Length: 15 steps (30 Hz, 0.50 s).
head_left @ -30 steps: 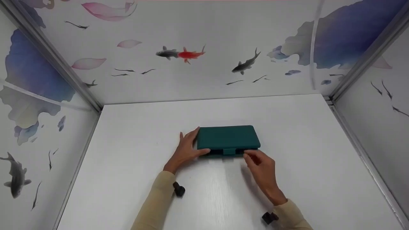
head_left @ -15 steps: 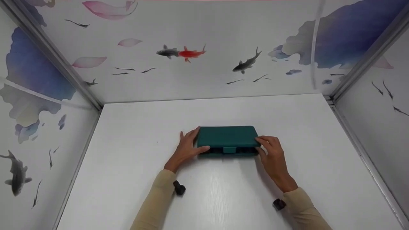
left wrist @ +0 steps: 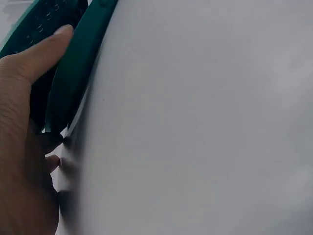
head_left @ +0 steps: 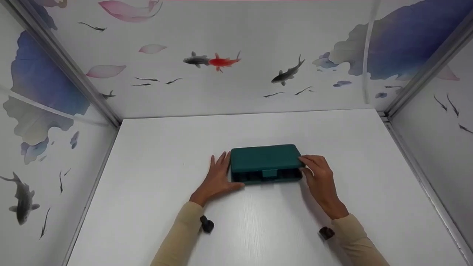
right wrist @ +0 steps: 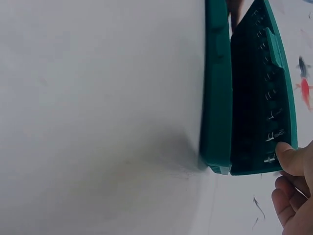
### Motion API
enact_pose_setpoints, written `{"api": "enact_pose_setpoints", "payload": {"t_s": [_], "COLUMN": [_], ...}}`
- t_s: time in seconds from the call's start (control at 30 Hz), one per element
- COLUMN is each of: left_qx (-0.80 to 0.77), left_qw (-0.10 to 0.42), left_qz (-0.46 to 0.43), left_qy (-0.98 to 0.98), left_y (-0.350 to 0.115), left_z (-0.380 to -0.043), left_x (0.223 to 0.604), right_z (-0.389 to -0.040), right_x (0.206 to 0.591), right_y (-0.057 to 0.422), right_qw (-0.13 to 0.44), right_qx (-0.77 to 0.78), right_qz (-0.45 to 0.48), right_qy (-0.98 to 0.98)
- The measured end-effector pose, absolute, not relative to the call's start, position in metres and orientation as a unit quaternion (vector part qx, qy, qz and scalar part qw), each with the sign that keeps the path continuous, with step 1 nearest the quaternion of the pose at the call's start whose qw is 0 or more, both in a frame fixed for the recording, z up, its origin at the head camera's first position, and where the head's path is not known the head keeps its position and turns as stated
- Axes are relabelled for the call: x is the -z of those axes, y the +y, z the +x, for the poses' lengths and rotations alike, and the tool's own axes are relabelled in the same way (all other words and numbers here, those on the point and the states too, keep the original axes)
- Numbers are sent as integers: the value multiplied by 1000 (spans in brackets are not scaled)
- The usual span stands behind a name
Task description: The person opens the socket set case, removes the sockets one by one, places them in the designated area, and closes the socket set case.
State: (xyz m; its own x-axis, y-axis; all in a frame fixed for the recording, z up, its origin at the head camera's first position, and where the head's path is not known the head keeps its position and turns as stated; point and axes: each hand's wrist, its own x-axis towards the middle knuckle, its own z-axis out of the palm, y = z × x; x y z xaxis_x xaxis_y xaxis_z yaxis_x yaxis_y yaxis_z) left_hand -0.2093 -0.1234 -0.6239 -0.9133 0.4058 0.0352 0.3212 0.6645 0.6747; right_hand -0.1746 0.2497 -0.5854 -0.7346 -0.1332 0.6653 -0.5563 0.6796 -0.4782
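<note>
A dark green hinged case [head_left: 264,159] lies on the white table, its lid raised a little at the front. My right hand [head_left: 321,181] pinches the lid's right front corner between thumb and fingers. Small shiny metal bits [right wrist: 274,134] sit in a row inside the lid [right wrist: 292,107] in the right wrist view; the inside of the base [right wrist: 217,107] is dark. My left hand [head_left: 218,181] rests against the case's left end with its fingers spread, thumb along the front edge. In the left wrist view the thumb [left wrist: 49,51] reaches over the base's front wall [left wrist: 73,73].
A latch tab [head_left: 269,173] hangs from the middle of the lid's front edge. White panels with printed fish [head_left: 221,62] and leaves stand behind and at both sides of the table [head_left: 166,147]. Small dark wrist cameras [head_left: 207,224] are worn on both forearms.
My right hand has moved from the front edge to the lid's right corner and the lid has risen. My left thumb has slid down the front, and the case has turned slightly.
</note>
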Motion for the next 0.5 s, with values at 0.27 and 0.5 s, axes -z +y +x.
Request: {"api": "enact_pose_setpoints", "payload": {"t_s": [0.27, 0.5], "left_qx": [-353, -327], "left_qw": [35, 36], "left_qz": [203, 211], "left_qy": [913, 920], "left_y": [-122, -122], "left_z": [-205, -199], "left_x": [626, 625], "right_z": [-184, -193], "right_x": [570, 562], "right_y": [249, 248], "right_qw": [301, 302], "right_qx": [-353, -376], "right_qz": [192, 162], "right_qy": [-865, -861]}}
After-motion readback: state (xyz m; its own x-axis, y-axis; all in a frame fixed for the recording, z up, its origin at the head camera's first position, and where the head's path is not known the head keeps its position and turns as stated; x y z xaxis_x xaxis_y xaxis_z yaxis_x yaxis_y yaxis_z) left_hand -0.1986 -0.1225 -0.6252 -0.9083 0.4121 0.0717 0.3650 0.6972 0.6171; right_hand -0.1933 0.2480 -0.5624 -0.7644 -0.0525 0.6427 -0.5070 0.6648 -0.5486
